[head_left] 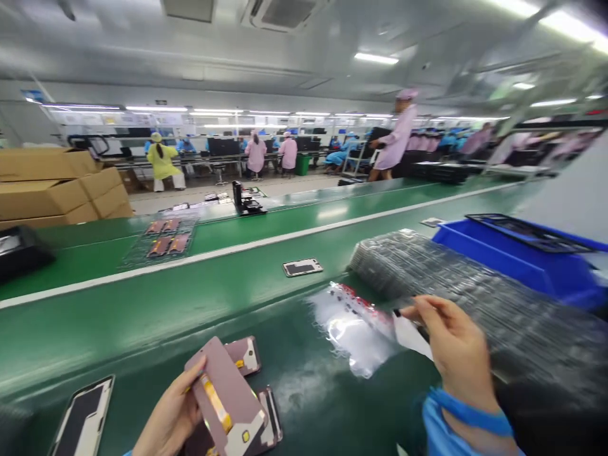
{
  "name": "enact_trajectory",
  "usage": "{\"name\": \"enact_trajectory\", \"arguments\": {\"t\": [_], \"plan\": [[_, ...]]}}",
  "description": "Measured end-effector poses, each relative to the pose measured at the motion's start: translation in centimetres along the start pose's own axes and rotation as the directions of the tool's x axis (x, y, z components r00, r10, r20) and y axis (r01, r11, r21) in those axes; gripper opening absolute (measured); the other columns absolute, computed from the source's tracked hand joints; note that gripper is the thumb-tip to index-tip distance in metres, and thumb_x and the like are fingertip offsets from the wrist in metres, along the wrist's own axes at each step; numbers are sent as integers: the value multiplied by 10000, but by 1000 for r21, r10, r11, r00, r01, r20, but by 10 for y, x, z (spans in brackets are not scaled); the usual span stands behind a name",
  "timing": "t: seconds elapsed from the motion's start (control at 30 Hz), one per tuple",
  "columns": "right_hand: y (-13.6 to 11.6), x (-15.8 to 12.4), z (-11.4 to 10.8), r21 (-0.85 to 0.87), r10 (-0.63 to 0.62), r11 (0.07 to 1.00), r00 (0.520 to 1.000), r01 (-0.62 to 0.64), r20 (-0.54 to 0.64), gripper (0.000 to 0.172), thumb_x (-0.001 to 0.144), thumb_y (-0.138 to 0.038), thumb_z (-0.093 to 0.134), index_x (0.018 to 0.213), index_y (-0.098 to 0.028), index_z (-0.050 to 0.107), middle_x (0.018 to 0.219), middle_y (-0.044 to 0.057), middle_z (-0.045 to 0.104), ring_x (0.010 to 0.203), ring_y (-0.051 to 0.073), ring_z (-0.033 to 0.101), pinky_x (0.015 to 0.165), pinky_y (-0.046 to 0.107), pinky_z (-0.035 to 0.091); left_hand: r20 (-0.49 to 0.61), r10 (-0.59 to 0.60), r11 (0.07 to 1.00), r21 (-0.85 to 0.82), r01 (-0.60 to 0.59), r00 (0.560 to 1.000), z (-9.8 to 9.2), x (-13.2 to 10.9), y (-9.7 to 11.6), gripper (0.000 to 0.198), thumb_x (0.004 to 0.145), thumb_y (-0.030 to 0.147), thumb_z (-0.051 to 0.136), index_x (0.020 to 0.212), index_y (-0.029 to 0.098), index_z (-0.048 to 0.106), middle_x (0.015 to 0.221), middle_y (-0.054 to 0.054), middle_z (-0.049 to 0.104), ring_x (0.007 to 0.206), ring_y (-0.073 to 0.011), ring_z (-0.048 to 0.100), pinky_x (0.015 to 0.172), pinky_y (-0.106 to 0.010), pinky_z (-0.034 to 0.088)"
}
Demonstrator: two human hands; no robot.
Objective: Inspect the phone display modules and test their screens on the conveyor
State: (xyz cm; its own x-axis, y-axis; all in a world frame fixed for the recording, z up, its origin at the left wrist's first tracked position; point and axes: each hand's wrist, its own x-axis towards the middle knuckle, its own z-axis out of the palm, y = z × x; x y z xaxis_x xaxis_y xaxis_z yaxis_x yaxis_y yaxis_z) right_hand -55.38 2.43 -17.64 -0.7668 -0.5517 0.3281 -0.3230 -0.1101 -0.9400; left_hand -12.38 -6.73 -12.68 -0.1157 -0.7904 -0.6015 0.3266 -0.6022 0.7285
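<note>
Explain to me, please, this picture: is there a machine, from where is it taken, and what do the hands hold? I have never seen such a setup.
There is no machine holding things here: you see a person's two bare hands. The only picture comes from a camera worn on the head, looking forward and down. The left hand holds a flat pinkish-brown panel with a yellow strip. The right hand seems to pinch a thin pale piece; I cannot tell what exactly. On the green surface between them lie shiny clear sheets with red marks. Near the right hand are stacked clear plastic trays and a blue bin. Other people work farther back.
</note>
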Motion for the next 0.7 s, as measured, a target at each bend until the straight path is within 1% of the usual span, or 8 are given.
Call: {"name": "enact_trajectory", "arguments": {"t": [0.1,0.17,0.33,0.4,0.53,0.57,0.63,0.7], "plan": [[37,45,-3,-104,118,988,992,-112,53,483,791,-659,630,875,-184,624,718,37,677,703,228,681,687,361,558,-48,31,998,57,-28,998,7,-8,11,348,846,90,655,1190,85,607,870,-117,777,735,-264,757,642,-362,650],[66,57,2,-192,172,969,981,-153,87,429,825,-597,646,797,-169,623,678,11,647,627,189,645,638,339,537,-45,43,996,86,-39,998,15,-17,18,378,830,61,657,1204,74,606,857,-112,782,737,-257,759,634,-333,651],[101,53,20,-367,211,914,975,-175,62,255,860,-375,697,753,-164,602,779,1,608,834,199,607,886,432,470,15,75,985,154,-77,997,36,-41,30,488,803,66,687,1274,22,568,920,-146,789,851,-290,760,716,-346,657],[95,48,23,-383,179,909,984,-164,4,207,808,-338,716,851,-157,624,978,82,603,1102,306,525,1023,548,344,31,72,983,165,-76,997,38,-44,33,510,767,83,730,1256,34,595,933,-146,790,852,-306,758,720,-364,657],[56,36,36,-287,115,951,993,-111,-3,520,797,-443,671,1197,-127,571,1369,247,377,1378,470,122,1088,669,102,77,59,986,151,-70,995,36,-31,36,449,713,155,804,1138,87,676,964,-134,788,819,-304,755,664,-359,653],[44,29,45,-231,113,968,992,-96,59,560,799,-516,661,1203,-139,571,1383,244,373,1381,463,123,1096,656,111,93,57,985,159,-71,994,37,-26,36,449,701,174,821,1121,96,684,985,-136,784,840,-306,752,678,-364,650],[16,7,69,-85,112,992,953,-91,281,586,758,-690,648,1051,-182,633,1272,205,510,1308,412,324,1094,585,237,154,31,980,191,-60,988,45,-14,34,456,670,235,861,1077,105,699,978,-133,780,839,-302,744,706,-380,641],[-9,-23,100,73,90,984,809,-162,581,659,731,-857,531,811,-214,657,1056,143,656,1054,328,573,962,493,437,242,11,977,204,-62,970,60,-3,28,432,631,312,894,972,113,717,901,-105,774,770,-257,730,687,-346,626]]}}
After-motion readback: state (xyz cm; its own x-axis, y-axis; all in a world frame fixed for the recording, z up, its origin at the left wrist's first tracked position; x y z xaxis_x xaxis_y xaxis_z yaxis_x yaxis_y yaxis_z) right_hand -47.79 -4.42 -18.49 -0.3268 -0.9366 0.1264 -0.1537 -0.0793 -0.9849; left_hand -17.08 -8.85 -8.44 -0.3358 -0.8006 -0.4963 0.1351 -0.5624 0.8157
